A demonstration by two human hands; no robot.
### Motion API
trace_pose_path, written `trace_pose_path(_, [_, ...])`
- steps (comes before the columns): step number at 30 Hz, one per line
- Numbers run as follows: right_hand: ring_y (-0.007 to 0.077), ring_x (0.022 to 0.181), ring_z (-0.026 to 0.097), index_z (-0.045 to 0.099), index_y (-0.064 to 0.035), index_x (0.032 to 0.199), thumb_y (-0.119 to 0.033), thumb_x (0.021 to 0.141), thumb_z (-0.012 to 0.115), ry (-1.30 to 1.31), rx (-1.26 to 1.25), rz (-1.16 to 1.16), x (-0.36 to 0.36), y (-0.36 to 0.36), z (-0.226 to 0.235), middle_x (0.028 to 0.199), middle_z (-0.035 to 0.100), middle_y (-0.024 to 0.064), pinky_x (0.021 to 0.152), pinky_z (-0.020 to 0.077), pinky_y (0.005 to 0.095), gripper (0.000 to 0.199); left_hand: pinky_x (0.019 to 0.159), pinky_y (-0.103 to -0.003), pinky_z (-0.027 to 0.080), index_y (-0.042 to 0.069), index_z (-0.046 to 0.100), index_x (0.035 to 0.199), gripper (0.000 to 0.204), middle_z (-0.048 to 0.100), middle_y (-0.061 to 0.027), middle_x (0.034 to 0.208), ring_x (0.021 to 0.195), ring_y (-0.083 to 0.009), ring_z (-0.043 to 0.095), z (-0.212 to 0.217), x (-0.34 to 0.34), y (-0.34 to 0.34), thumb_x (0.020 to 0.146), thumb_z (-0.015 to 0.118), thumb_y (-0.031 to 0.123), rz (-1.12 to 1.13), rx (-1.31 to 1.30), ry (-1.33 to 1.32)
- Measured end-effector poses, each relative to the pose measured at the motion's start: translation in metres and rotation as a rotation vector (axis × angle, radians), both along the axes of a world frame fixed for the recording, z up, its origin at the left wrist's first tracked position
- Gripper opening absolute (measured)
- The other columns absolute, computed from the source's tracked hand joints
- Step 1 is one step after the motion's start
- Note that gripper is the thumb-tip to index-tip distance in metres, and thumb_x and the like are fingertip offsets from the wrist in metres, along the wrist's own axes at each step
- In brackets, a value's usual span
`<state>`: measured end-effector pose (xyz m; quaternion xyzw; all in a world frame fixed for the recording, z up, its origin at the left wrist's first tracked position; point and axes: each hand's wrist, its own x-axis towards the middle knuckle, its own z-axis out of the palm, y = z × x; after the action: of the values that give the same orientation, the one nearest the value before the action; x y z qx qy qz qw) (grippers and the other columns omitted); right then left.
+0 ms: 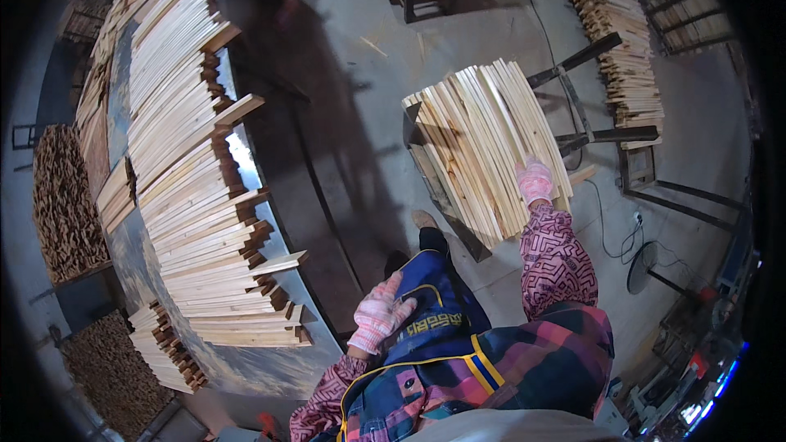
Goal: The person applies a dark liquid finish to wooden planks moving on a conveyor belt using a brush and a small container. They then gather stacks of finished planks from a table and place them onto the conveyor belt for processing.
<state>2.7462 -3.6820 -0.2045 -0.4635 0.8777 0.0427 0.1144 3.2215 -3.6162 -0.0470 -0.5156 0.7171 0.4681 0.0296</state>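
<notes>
Two gloved hands belong to the person seen from above, who wears a pink patterned sleeve and a dark blue apron with yellow trim (434, 311). The right hand (535, 182), in a pink knitted glove, lies palm down with fingers flattened on the near end of a stack of long pale wooden slats (483, 143); it presses or steadies the slats and is not closed around any of them. This stack sits on a dark metal stand (426, 172) just ahead of the person and slightly to the right. Its slats lie side by side, their long axis running away from the person, fanning a little at the far end. The wood is light, clean-cut and thin. The left hand (380, 313), also in a pink and white glove, is well apart from the stack, resting loosely open against the apron and holding nothing. The right hand is therefore much the nearer to the stack. Left of the stack, across a strip of concrete floor (344, 131), a long curved grey worktop (246, 360) carries many more pale slats (196, 180) in stepped rows. Beyond the stack stands another pile of slats (614, 33) on a frame.
</notes>
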Motion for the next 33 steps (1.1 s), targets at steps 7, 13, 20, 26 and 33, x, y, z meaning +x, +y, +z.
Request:
trace_pose_path(7, [0.0401,0.114,0.063,0.06,-0.009,0.135,-0.042,0.099,0.051,0.03,-0.001,-0.048,-0.078,-0.038,-0.066,0.127,0.065,0.0221,0.098,0.0494,0.046,0.05,0.098,-0.044,0.05,0.009,0.044,0.148,0.075,0.063,-0.0205,0.126,0.116,-0.0386,0.061,-0.035,-0.037,0.001,0.089,0.069,0.048,0.082,0.126,-0.075])
trace_pose_path(13, [0.0395,0.138,0.045,0.051,-0.0093,0.145,-0.059,0.101,0.034,-0.365,0.077,0.118,-0.107,-0.028,-0.167,0.147,0.051,0.0227,0.116,0.0334,0.0445,0.069,0.088,-0.042,0.054,0.007,0.047,0.147,0.074,0.066,-0.0207,0.113,0.104,-0.037,0.066,-0.051,-0.031,0.006,0.09,0.067,0.049,-0.003,0.094,-0.138])
trace_pose_path(20, [0.0361,0.135,0.049,0.055,-0.0075,0.143,-0.042,0.102,0.053,-0.293,-0.171,0.186,0.025,-0.095,-0.048,0.144,0.055,0.0194,0.115,0.0351,0.0383,0.053,0.089,-0.048,0.052,0.011,0.047,0.144,0.067,0.064,-0.0212,0.117,0.107,-0.0406,0.063,-0.046,-0.021,0.022,0.091,0.064,0.048,0.255,0.101,-0.06])
trace_pose_path(26, [0.0276,0.117,0.065,0.07,-0.0116,0.125,-0.027,0.097,0.064,-1.008,-0.059,0.716,0.244,-0.142,0.034,0.123,0.071,0.0118,0.101,0.0495,0.0332,0.032,0.106,-0.041,0.046,0.007,0.048,0.146,0.069,0.059,-0.0205,0.135,0.124,-0.0367,0.057,-0.023,0.042,0.048,0.091,0.069,0.043,0.742,-0.132,-0.07])
trace_pose_path(33, [0.0283,0.125,0.06,0.044,-0.009,0.148,-0.028,0.085,0.079,-0.767,0.286,1.286,0.533,-0.116,0.104,0.137,0.06,0.0182,0.103,0.0477,0.0346,0.075,0.113,-0.045,0.037,0.007,0.04,0.152,0.08,0.048,-0.0259,0.146,0.133,-0.0405,0.048,-0.081,0.203,0.114,0.088,0.072,0.042,1.825,-0.444,-0.282])
